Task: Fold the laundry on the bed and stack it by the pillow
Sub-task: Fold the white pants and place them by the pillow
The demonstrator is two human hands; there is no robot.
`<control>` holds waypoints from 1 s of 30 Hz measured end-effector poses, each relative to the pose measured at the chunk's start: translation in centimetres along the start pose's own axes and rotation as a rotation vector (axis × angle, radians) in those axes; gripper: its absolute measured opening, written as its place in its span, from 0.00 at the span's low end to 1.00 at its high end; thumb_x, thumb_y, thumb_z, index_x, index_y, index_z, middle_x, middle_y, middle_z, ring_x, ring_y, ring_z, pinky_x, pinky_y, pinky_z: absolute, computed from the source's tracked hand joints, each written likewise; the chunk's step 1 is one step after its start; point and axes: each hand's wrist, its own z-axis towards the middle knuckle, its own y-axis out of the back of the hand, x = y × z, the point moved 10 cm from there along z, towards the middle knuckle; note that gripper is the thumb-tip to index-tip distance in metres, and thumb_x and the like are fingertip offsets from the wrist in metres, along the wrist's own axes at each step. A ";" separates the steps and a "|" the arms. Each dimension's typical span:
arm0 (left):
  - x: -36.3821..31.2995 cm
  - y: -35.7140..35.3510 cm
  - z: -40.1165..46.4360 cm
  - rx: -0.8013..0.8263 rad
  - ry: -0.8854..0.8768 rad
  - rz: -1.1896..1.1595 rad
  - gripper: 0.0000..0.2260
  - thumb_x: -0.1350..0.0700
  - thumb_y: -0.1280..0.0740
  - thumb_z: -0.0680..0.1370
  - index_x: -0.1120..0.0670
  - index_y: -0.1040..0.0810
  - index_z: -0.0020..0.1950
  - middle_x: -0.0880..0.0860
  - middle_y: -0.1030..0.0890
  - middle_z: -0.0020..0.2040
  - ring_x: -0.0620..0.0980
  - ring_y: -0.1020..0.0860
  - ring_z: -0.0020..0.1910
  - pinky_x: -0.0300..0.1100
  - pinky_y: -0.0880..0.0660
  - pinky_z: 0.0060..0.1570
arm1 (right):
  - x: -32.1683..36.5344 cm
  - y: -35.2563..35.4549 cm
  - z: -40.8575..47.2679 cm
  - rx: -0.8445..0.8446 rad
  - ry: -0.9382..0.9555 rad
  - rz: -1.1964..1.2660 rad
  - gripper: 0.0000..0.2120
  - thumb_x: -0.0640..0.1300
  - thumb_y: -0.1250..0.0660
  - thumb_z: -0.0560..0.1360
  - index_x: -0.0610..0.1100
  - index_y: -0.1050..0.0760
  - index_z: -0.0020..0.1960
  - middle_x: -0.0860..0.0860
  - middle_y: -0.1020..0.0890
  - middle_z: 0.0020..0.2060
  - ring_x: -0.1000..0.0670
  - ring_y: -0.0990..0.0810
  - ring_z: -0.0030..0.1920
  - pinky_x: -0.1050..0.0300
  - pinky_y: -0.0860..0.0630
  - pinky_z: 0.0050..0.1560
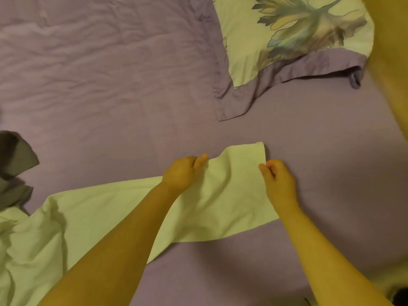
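Observation:
A long pale yellow-green cloth [223, 208] lies across the purple bed sheet [110, 89], running from the lower left to the middle. My left hand [182, 172] pinches its far edge near the top. My right hand [279, 178] pinches the cloth's right edge. Between my hands the cloth is lifted slightly and rippled, and its far corner rests on the sheet. The pillow [287, 36], pale with a large flower print and a purple border, lies at the upper right, apart from the cloth.
A dark grey garment [15, 157] lies crumpled at the left edge, next to the bunched end of the pale cloth. A yellow-lit surface [390, 62] runs along the right edge of the view. Bare purple sheet stretches between the cloth and the pillow.

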 end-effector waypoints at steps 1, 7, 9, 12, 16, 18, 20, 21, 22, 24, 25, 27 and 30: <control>-0.5 0.2 0.3 0.008 0.017 -0.025 0.24 0.39 0.47 0.80 0.54 0.20 0.47 0.52 0.21 0.42 0.54 0.24 0.44 0.46 0.28 0.46 | -0.3 0.6 0.2 -0.015 0.000 0.018 0.09 0.44 0.37 0.79 0.44 0.32 0.42 0.53 0.31 0.29 0.55 0.35 0.30 0.65 0.36 0.29; -4.3 0.1 1.8 0.140 -0.011 -0.022 0.24 0.39 0.38 0.77 0.54 0.39 0.30 0.51 0.39 0.28 0.48 0.40 0.27 0.41 0.43 0.30 | -2.7 2.7 0.5 -0.023 -0.053 0.064 0.11 0.47 0.38 0.79 0.50 0.35 0.39 0.54 0.30 0.30 0.54 0.33 0.31 0.61 0.35 0.31; -4.7 -0.4 2.0 0.176 -0.010 0.027 0.25 0.38 0.37 0.76 0.52 0.39 0.27 0.49 0.39 0.26 0.47 0.40 0.25 0.39 0.42 0.28 | -2.9 1.6 0.1 0.079 -0.057 0.020 0.07 0.50 0.37 0.78 0.52 0.32 0.42 0.54 0.27 0.32 0.50 0.29 0.33 0.56 0.33 0.32; -5.0 -1.4 2.1 0.236 -0.032 0.023 0.22 0.42 0.34 0.76 0.52 0.33 0.27 0.47 0.36 0.26 0.45 0.38 0.26 0.36 0.40 0.27 | -3.2 0.3 -0.9 0.185 0.006 -0.273 0.20 0.56 0.37 0.77 0.49 0.31 0.65 0.48 0.21 0.57 0.42 0.23 0.53 0.49 0.26 0.49; -6.0 -1.7 2.3 0.248 -0.136 0.115 0.18 0.45 0.34 0.77 0.57 0.30 0.35 0.50 0.35 0.31 0.46 0.38 0.29 0.34 0.40 0.27 | -4.4 1.0 -1.7 0.169 -0.039 -0.364 0.27 0.56 0.42 0.79 0.48 0.40 0.74 0.46 0.29 0.69 0.41 0.28 0.65 0.47 0.29 0.59; -6.6 -0.5 2.5 0.157 -0.195 0.094 0.18 0.44 0.34 0.77 0.56 0.29 0.34 0.49 0.35 0.30 0.45 0.37 0.29 0.35 0.39 0.29 | -3.9 2.7 -1.2 0.112 0.005 -0.312 0.26 0.55 0.42 0.79 0.47 0.38 0.73 0.46 0.28 0.68 0.41 0.28 0.65 0.48 0.29 0.60; -7.1 0.8 2.5 0.110 -0.231 0.026 0.18 0.43 0.32 0.75 0.55 0.27 0.33 0.46 0.34 0.28 0.42 0.36 0.26 0.32 0.38 0.27 | -2.4 4.7 -0.2 0.025 0.084 -0.323 0.24 0.55 0.41 0.78 0.47 0.35 0.72 0.45 0.26 0.65 0.40 0.26 0.62 0.47 0.28 0.57; -7.2 1.1 2.6 0.117 -0.229 0.000 0.16 0.44 0.31 0.74 0.54 0.25 0.34 0.45 0.34 0.27 0.41 0.35 0.25 0.30 0.37 0.26 | -1.7 5.0 0.1 0.007 0.116 -0.363 0.23 0.55 0.42 0.79 0.47 0.34 0.71 0.45 0.25 0.64 0.40 0.25 0.60 0.47 0.27 0.54; -7.4 1.1 2.7 0.123 -0.223 -0.002 0.14 0.45 0.30 0.74 0.52 0.24 0.35 0.44 0.33 0.27 0.40 0.34 0.25 0.29 0.37 0.26 | -1.4 5.0 0.3 0.011 0.137 -0.413 0.23 0.55 0.42 0.79 0.46 0.33 0.70 0.45 0.25 0.63 0.40 0.24 0.58 0.47 0.26 0.52; -8.1 1.1 3.3 0.068 -0.241 0.077 0.11 0.48 0.30 0.75 0.53 0.25 0.38 0.46 0.32 0.30 0.42 0.32 0.30 0.32 0.36 0.29 | -1.5 4.4 0.5 0.046 0.133 -0.496 0.22 0.54 0.43 0.79 0.46 0.33 0.70 0.45 0.25 0.63 0.39 0.23 0.57 0.47 0.25 0.50; -8.6 1.0 3.6 0.008 -0.265 0.149 0.10 0.48 0.32 0.76 0.54 0.26 0.40 0.47 0.31 0.33 0.47 0.29 0.35 0.36 0.35 0.33 | -1.6 4.4 0.5 0.038 0.130 -0.515 0.22 0.54 0.43 0.79 0.46 0.33 0.70 0.45 0.25 0.63 0.39 0.22 0.55 0.47 0.25 0.48; -9.4 0.7 3.7 -0.150 -0.289 0.338 0.10 0.49 0.35 0.78 0.56 0.23 0.47 0.52 0.27 0.43 0.55 0.27 0.48 0.44 0.34 0.43 | -1.5 4.8 0.3 -0.027 0.177 -0.532 0.21 0.52 0.42 0.79 0.45 0.32 0.69 0.44 0.23 0.60 0.37 0.21 0.50 0.46 0.24 0.42; -9.1 -0.7 2.3 -0.347 -0.257 0.557 0.13 0.49 0.35 0.77 0.54 0.25 0.58 0.55 0.26 0.57 0.57 0.31 0.59 0.46 0.38 0.54 | -3.0 3.9 0.4 0.037 0.137 -0.670 0.21 0.53 0.45 0.80 0.46 0.34 0.70 0.45 0.23 0.60 0.39 0.20 0.50 0.49 0.24 0.41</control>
